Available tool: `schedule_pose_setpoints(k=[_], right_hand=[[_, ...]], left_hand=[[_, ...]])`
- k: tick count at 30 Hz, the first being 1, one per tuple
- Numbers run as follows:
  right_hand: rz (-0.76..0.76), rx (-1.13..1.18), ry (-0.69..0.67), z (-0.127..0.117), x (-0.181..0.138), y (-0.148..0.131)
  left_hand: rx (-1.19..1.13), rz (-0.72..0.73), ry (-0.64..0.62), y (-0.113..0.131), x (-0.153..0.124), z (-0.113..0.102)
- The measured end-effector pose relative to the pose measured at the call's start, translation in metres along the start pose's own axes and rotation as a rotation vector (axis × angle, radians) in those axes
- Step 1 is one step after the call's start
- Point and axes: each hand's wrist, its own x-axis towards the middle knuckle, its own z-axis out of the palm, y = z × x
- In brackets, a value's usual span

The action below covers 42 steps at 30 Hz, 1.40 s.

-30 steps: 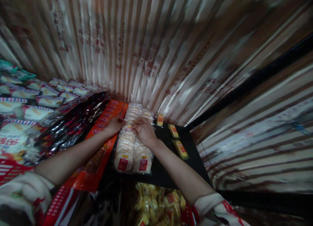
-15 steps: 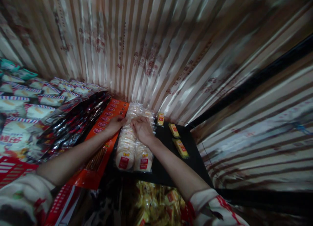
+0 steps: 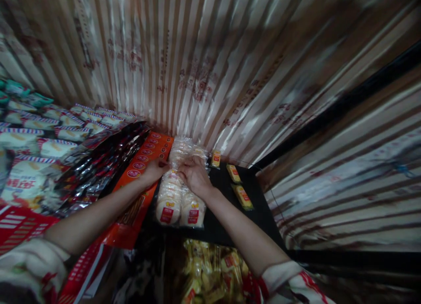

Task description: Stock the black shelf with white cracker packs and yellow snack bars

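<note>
Two side-by-side rows of overlapping clear-wrapped round crackers (image 3: 168, 207) with red labels lie on a black surface (image 3: 223, 225). My left hand (image 3: 156, 170) comes in from the left, its fingertips pinched at the outer edge of the left row. Over the middle of the two rows, my right hand (image 3: 196, 174) has its fingers curled and pressed onto a wrapped cracker. The back of this hand hides part of the right row. Both hands are closed and close together.
Left of the crackers lie a long orange snack packet (image 3: 144, 164), dark shiny packets (image 3: 105, 164) and many white snack bags (image 3: 26, 177). Small yellow packets (image 3: 242, 196) sit at right. Yellow-wrapped snacks (image 3: 207, 269) are below. A striped sheet (image 3: 197, 67) hangs behind.
My right hand has shifted slightly toward me and right along the rows. My left hand stays at the left row's edge. The view has tilted a little.
</note>
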Motion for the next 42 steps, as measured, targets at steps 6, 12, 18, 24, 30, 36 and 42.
schedule_pose_setpoints(k=[6, 12, 18, 24, 30, 36, 42], right_hand=[[0.016, -0.070, -0.094, 0.004, -0.003, -0.003], [0.100, 0.056, -0.079, 0.006, -0.002, -0.005], [0.160, 0.015, -0.030, 0.009, -0.001, -0.005], [0.153, -0.077, 0.036, 0.016, 0.003, -0.007], [0.066, -0.020, 0.108, 0.008, -0.010, -0.012], [0.075, 0.043, -0.069, 0.002, -0.020, -0.018], [0.096, -0.046, -0.178, -0.003, -0.015, -0.026]], left_hand=[[-0.037, -0.018, 0.033, 0.003, -0.002, 0.001], [-0.060, -0.017, 0.017, 0.005, -0.005, 0.000], [-0.194, -0.033, -0.061, 0.005, -0.011, -0.002], [-0.165, 0.044, -0.047, 0.005, -0.019, -0.005], [-0.044, 0.050, -0.040, 0.011, -0.020, -0.005], [-0.021, 0.032, -0.020, 0.008, -0.019, -0.004], [0.009, 0.044, -0.001, 0.010, -0.021, -0.002]])
